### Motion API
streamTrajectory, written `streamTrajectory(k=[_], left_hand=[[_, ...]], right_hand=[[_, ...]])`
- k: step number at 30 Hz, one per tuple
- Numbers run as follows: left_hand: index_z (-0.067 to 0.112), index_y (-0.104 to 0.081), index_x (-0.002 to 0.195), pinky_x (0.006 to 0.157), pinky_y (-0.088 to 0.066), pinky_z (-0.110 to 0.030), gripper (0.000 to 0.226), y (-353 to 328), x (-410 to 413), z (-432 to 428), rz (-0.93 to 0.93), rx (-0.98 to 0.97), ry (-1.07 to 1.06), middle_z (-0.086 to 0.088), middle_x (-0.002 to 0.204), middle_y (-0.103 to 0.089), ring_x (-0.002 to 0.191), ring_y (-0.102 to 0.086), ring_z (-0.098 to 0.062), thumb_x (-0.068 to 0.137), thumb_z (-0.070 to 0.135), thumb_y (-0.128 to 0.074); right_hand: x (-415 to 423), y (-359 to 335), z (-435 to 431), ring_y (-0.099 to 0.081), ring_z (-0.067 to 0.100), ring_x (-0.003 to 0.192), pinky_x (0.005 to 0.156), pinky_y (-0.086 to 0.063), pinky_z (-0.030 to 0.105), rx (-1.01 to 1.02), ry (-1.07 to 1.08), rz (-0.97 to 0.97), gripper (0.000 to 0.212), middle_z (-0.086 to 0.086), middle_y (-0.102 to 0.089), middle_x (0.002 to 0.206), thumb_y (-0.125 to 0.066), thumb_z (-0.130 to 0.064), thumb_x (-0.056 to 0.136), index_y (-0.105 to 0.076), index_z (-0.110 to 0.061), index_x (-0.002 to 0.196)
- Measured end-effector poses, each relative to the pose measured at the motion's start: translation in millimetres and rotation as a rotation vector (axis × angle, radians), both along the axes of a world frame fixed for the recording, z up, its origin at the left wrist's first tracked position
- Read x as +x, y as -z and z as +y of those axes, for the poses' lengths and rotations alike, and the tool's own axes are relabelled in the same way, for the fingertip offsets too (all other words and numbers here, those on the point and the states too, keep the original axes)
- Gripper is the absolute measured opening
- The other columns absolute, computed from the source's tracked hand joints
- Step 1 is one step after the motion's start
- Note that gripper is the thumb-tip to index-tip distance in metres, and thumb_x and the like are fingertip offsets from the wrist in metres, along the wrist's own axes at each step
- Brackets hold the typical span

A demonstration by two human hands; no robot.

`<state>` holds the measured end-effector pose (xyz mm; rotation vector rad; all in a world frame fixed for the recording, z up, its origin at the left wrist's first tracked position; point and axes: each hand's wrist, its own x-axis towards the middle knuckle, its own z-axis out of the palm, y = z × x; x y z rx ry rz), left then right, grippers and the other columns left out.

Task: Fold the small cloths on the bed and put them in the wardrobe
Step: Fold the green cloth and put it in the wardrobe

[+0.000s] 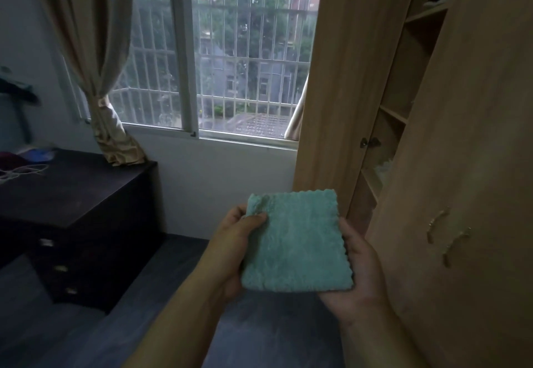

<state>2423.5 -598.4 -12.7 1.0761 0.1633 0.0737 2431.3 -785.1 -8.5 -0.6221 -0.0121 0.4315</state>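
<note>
A folded teal cloth (297, 240), square with scalloped edges, lies flat between both hands in front of me. My left hand (239, 232) grips its left edge, thumb pressed on the top left corner. My right hand (357, 269) supports it from beneath on the right side, palm up. The light wooden wardrobe (476, 165) stands at the right with its doors ajar, so a narrow gap shows several shelves (395, 115) inside. A pale cloth (383, 168) lies on one lower shelf.
A dark chest of drawers (72, 217) stands at the left, with cords and small items on top. A barred window (230, 59) and a tied beige curtain (101, 79) fill the back wall. The dark floor (144, 295) lies below.
</note>
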Motion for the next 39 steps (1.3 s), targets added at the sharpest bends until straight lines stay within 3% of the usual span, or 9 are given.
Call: streamTrajectory(k=[6,10,22,25,30,34,39], left_hand=[[0.015,-0.068,0.11,0.064,-0.06,-0.042,0.019,-7,104,6,0.024,-0.01,0.055,-0.015,0.099,-0.078,0.08,-0.077,-0.029,0.091,0.015,-0.068],[0.018,-0.07,0.114,0.076,-0.062,-0.052,0.022,-3,167,-6,0.062,-0.004,0.105,-0.014,0.108,-0.077,0.097,-0.075,-0.035,0.091,0.018,-0.069],[0.019,-0.074,0.112,0.065,-0.06,-0.044,0.021,1,354,-77,0.093,0.013,0.157,-0.013,0.105,-0.078,0.085,-0.078,-0.03,0.096,0.013,-0.062],[0.018,-0.073,0.112,0.064,-0.061,-0.047,0.02,-3,392,-85,0.104,-0.001,0.165,-0.014,0.105,-0.078,0.084,-0.078,-0.031,0.097,0.013,-0.06],[0.021,-0.072,0.113,0.068,-0.061,-0.05,0.02,3,457,-79,0.124,0.024,0.189,-0.012,0.103,-0.079,0.087,-0.078,-0.033,0.096,0.015,-0.062],[0.018,-0.072,0.113,0.066,-0.061,-0.047,0.02,20,520,-66,0.115,0.037,0.247,-0.013,0.105,-0.078,0.088,-0.078,-0.034,0.096,0.014,-0.063],[0.022,-0.074,0.114,0.075,-0.06,-0.051,0.023,36,608,-38,0.094,0.046,0.384,-0.013,0.113,-0.076,0.098,-0.075,-0.037,0.093,0.017,-0.066]], right_hand=[[94,1,7,-0.07,0.034,0.108,0.082,-0.057,0.05,0.024,0.033,-0.005,0.04,0.015,-0.07,0.123,-0.06,-0.038,0.095,-0.073,-0.009,0.119],[151,10,-8,-0.065,0.034,0.116,0.087,-0.055,0.051,0.072,0.055,0.007,0.043,0.014,-0.066,0.131,-0.062,-0.038,0.094,-0.068,-0.011,0.128],[338,26,-75,-0.067,0.032,0.115,0.087,-0.056,0.048,0.062,0.117,0.002,0.04,0.013,-0.068,0.129,-0.063,-0.036,0.092,-0.072,-0.012,0.122],[377,25,-82,-0.063,0.032,0.12,0.095,-0.053,0.049,0.054,0.099,0.0,0.048,0.013,-0.065,0.133,-0.064,-0.038,0.09,-0.066,-0.012,0.13],[437,36,-78,-0.057,0.032,0.128,0.107,-0.045,0.05,0.047,0.111,-0.006,0.047,0.013,-0.06,0.139,-0.059,-0.037,0.096,-0.062,-0.011,0.135],[489,55,-67,-0.056,0.034,0.129,0.1,-0.05,0.05,0.072,0.15,-0.047,0.046,0.015,-0.057,0.142,-0.054,-0.037,0.1,-0.06,-0.01,0.136],[556,70,-39,-0.056,0.035,0.128,0.101,-0.048,0.053,0.134,0.216,-0.054,0.045,0.017,-0.058,0.14,-0.055,-0.037,0.099,-0.062,-0.008,0.133]])
